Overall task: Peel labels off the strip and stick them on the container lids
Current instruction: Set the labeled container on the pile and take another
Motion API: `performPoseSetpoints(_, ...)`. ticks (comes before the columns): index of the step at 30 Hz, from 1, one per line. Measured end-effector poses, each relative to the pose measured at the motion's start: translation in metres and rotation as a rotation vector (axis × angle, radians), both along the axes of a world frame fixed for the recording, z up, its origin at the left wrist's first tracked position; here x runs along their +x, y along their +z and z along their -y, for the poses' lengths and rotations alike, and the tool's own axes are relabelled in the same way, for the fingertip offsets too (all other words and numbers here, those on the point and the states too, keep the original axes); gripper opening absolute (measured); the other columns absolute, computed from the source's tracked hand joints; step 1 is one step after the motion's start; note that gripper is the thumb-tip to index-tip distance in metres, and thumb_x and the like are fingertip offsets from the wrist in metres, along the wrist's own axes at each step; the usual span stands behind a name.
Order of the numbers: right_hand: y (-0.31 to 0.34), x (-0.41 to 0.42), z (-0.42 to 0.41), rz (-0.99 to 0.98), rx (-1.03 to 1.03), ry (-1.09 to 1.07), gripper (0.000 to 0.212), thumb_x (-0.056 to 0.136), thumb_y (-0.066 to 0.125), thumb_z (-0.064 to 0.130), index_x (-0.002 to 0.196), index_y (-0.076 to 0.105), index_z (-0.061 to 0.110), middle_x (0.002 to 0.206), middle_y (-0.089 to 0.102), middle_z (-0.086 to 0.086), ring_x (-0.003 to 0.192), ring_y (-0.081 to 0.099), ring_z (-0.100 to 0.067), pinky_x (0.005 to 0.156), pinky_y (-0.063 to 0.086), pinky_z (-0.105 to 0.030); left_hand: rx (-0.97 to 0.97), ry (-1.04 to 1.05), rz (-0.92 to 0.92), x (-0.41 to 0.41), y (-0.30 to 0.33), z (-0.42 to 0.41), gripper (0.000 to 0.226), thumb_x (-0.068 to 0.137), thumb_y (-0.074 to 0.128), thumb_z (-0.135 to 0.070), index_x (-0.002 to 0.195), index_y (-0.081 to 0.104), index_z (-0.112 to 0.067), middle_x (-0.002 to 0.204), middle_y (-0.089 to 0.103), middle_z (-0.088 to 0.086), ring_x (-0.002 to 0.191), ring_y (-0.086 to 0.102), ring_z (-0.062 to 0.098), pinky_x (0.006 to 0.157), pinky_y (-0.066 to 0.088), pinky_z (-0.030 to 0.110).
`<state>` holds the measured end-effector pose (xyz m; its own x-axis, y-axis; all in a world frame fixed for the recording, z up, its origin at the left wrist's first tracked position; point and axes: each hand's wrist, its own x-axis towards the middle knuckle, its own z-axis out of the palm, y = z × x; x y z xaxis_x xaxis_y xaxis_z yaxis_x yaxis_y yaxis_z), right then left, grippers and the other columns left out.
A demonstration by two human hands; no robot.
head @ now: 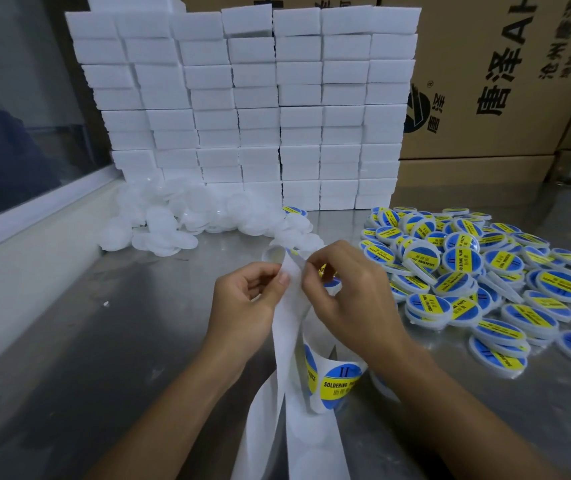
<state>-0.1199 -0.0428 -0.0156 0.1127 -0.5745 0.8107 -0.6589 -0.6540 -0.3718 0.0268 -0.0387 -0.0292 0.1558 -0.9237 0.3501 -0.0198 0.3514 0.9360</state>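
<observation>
Nearest the camera, the white backing strip (289,344) runs up from the bottom edge of the view to the person's two hands. Round blue and yellow labels (341,381) still sit on a loop of it just below the wrists, so labels remain to be peeled.

The left hand (246,299) has its fingers curled and pinches the strip between thumb and forefinger. The right hand (346,292) is curled too, its fingertips closed on a label (327,275) at the strip's bend. By the look of it, this label is partly lifted and not yet on a lid. How much of it is free cannot be told, because the right fingers cover most of it. No lid is visibly held in either hand.

Further off to the right on the metal table (104,358), a large heap of labelled lids (485,282) shows much work done. Beyond the hands to the left, a pile of plain white lids (173,220) waits unlabelled, with one labelled lid at its far edge. How many remain is hard to count.

Behind them stands a wall of white foam blocks (260,98), then cardboard boxes (502,81), cut off at the top and right edges.
</observation>
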Motion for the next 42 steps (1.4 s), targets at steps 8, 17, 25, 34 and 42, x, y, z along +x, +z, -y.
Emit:
performPoseSetpoints(8,0.009,-0.021,0.013,0.816,0.481,0.056,0.011,0.084,0.060,0.006,0.078,0.070,0.005,0.059,0.065,0.002,0.051,0.055,-0.005,0.051,0.045,-0.019,0.075,0.094,-0.050,0.005,-0.005,0.007,0.015,0.087,0.069,-0.008,0.081,0.072,-0.022,0.078,0.076,-0.009,0.072,0.068,0.001,0.068,0.054,0.014)
performPoseSetpoints(17,0.015,-0.023,0.009,0.987,0.539,0.174,0.008,0.083,0.069,0.001,0.086,0.075,0.007,0.074,0.074,-0.006,0.070,0.070,-0.011,0.065,0.055,-0.019,0.131,0.443,0.259,0.048,-0.027,0.038,0.038,0.088,0.063,-0.046,0.069,0.066,-0.014,0.061,0.066,0.000,0.064,0.064,0.023,0.069,0.052,0.038)
performPoseSetpoints(25,0.019,-0.019,0.004,0.822,0.457,0.136,0.013,0.082,0.073,0.005,0.088,0.075,0.016,0.076,0.074,0.000,0.069,0.066,-0.005,0.065,0.054,-0.016,0.166,0.598,0.774,0.084,-0.032,0.095,0.029,0.086,0.058,-0.009,0.116,0.060,-0.010,0.124,0.050,0.011,0.105,0.055,0.031,0.092,0.043,0.039)
performPoseSetpoints(34,0.019,-0.027,0.012,0.856,0.366,0.133,0.022,0.083,0.073,0.001,0.095,0.072,0.019,0.080,0.071,0.001,0.069,0.064,-0.002,0.066,0.052,-0.013,0.386,0.574,1.333,0.130,-0.021,0.143,0.046,0.091,0.049,-0.019,0.135,0.050,-0.006,0.155,0.030,0.004,0.122,0.042,0.034,0.095,0.040,0.044)
performPoseSetpoints(42,0.020,-0.032,0.014,0.945,0.404,0.124,0.006,0.086,0.073,0.017,0.083,0.071,0.022,0.075,0.071,0.004,0.070,0.065,-0.006,0.061,0.050,-0.016,0.260,0.610,1.427,0.125,-0.016,0.148,0.038,0.088,0.053,-0.014,0.125,0.055,-0.005,0.121,0.059,0.019,0.111,0.052,0.037,0.083,0.041,0.041)
